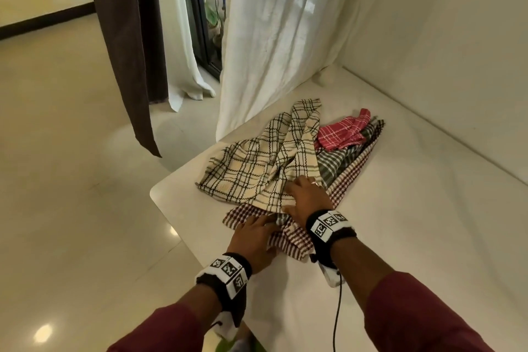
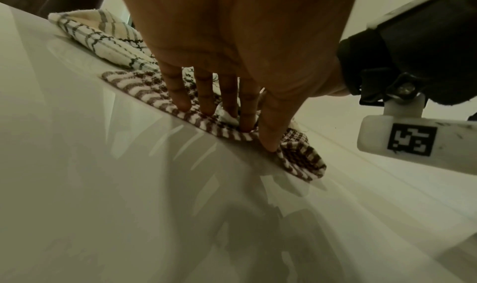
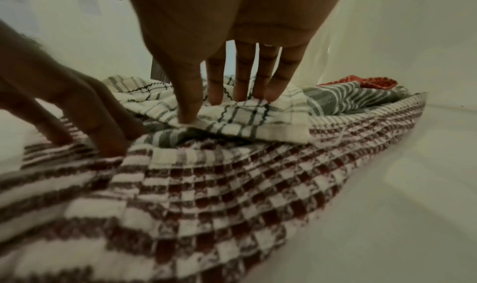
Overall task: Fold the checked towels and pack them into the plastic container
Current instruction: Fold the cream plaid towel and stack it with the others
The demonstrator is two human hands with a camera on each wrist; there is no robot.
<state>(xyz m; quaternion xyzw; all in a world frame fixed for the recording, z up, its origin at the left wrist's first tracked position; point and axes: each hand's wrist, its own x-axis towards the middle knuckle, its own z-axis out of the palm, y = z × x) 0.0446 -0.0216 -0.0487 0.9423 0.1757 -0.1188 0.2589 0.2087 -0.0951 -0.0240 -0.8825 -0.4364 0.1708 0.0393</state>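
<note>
A pile of checked towels lies on the white table [image 1: 400, 223]. A cream towel with black checks [image 1: 251, 171] is on top, over a grey checked towel [image 1: 340, 163] and beside a red one [image 1: 343, 131]. A maroon-and-white checked towel [image 1: 294, 240] lies at the bottom, nearest me. My left hand [image 1: 267, 227] presses straight fingers on the maroon towel [image 2: 144, 89] near its front edge. My right hand [image 1: 303, 184] rests straight fingertips [image 3: 258, 95] and thumb on the cream towel's hem [image 3: 258, 122]. No plastic container is in view.
The table's rounded left corner [image 1: 155, 194] is close to the pile, with glossy floor [image 1: 71, 180] beyond it. A white curtain [image 1: 285, 37] hangs down to the table's far edge, a dark curtain [image 1: 128, 51] stands further left, and a wall runs along the right.
</note>
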